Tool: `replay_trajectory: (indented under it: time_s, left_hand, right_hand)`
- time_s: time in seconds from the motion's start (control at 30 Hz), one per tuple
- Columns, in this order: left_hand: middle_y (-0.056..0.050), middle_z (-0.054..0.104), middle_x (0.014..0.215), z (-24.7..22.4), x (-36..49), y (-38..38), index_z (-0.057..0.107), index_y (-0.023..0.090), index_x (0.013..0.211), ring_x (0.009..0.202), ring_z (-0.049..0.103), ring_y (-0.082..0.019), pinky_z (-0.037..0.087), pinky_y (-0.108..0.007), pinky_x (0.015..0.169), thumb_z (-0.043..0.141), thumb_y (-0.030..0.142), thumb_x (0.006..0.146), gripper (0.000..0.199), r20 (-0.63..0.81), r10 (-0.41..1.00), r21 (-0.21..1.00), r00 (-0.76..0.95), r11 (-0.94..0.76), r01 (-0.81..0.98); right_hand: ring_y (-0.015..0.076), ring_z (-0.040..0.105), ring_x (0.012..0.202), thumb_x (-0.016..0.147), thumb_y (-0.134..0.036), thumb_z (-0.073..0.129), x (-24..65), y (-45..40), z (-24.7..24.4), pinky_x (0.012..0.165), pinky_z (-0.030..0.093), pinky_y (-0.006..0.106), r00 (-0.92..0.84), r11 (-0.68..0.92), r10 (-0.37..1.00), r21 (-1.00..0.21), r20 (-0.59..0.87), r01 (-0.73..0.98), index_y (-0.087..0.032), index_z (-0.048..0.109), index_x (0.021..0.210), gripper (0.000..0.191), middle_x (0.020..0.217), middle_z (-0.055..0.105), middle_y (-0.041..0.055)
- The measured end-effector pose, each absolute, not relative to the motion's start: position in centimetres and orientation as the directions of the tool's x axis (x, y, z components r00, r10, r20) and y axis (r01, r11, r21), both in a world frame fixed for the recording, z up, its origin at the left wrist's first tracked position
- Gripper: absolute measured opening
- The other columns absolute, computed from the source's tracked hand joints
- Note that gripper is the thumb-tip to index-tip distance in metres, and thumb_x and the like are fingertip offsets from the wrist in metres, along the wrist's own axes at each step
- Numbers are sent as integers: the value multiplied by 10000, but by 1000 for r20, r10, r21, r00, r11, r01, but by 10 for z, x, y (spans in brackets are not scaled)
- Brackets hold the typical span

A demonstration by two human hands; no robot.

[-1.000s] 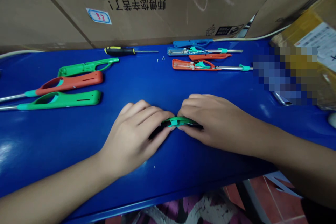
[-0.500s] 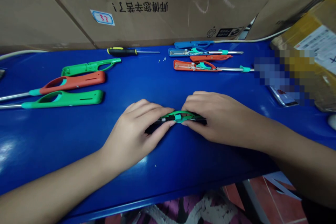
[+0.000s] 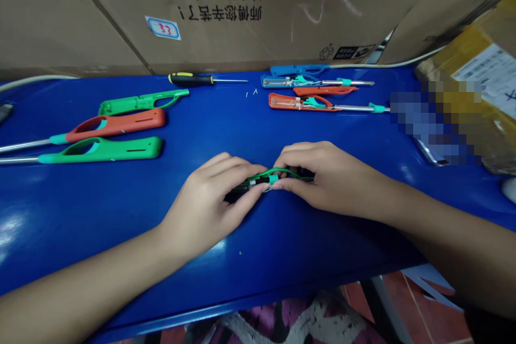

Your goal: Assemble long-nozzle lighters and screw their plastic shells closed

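I've got my left hand (image 3: 215, 199) and right hand (image 3: 336, 177) pinching the green lighter (image 3: 273, 178), midway between the table's near and far edges: casing open, innards showing; leftward, two lighters (image 3: 131, 150) look closed.

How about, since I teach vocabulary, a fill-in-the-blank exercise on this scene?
The left hand and right hand hold a lighter with a ____ casing.
The screwdriver has a black and ____ handle.
The blue-edged label reads ____.
The table is ____.
Missing words: green; yellow; 33; blue.
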State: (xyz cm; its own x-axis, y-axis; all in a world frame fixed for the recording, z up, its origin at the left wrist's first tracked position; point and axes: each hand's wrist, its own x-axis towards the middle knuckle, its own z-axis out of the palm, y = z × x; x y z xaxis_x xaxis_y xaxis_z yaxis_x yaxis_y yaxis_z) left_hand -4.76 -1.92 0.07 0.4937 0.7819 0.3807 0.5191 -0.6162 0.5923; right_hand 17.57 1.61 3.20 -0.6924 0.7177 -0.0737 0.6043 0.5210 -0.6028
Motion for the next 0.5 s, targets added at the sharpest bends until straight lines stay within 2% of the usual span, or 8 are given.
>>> replay_trajectory:
  time_s: [0.17,0.37,0.5]
  left_hand:
    - [-57,762,997,0,-47,-19,707,179,1081,850,655,-172,533,-333,786,667,218,946,146,398,769,574,501,-634,517]
    - [-44,758,996,1,-47,-20,709,164,1089,865,647,-156,527,-311,806,705,178,913,177,406,769,584,493,-634,508]
    - [-44,760,996,0,-48,-20,713,157,1082,850,645,-150,523,-301,799,712,183,908,176,404,778,592,481,-623,511]
  right_hand:
    - [146,595,823,942,-238,644,176,17,32,694,382,273,-687,495,723,-643,-68,585,-185,719,920,95,891,685,21]
    - [152,595,831,934,-266,654,176,17,34,697,390,278,-668,475,739,-635,-88,609,-183,732,920,115,899,691,25]
    - [144,598,808,942,-284,630,177,18,35,708,407,280,-681,451,727,-686,-89,571,-189,735,949,142,884,707,15]
